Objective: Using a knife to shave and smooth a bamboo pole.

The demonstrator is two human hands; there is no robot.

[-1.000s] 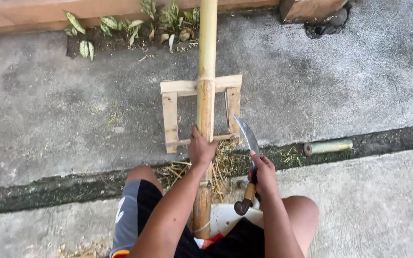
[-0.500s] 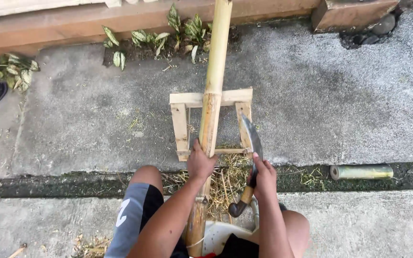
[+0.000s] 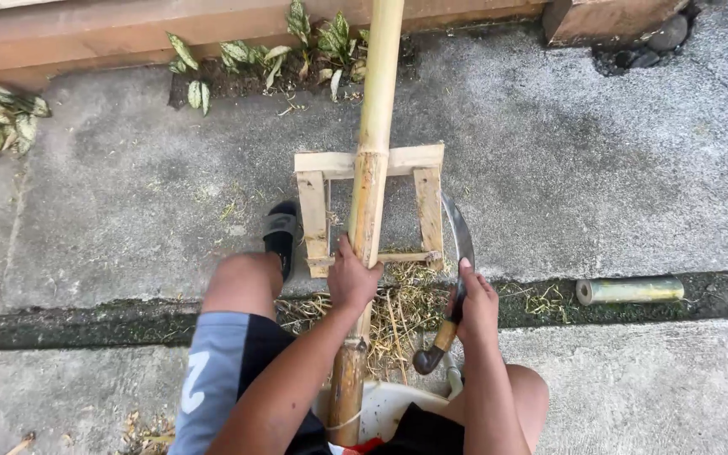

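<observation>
Sandalled foot (image 3: pixel 280 233) now on concrete (image 3: pixel 600 160)

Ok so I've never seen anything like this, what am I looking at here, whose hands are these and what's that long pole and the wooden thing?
The picture comes from a camera worn on a person's head, looking down at their own arms and knees. They sit over a concrete floor. A long bamboo pole runs away from them, resting on a small wooden frame. The left hand has its grip around the pole. The right hand holds a curved knife by its wooden handle, blade pointing up beside the frame. Dry shavings lie under the pole. A short bamboo piece lies off to the right, and leafy plants grow along the far wall.
</observation>
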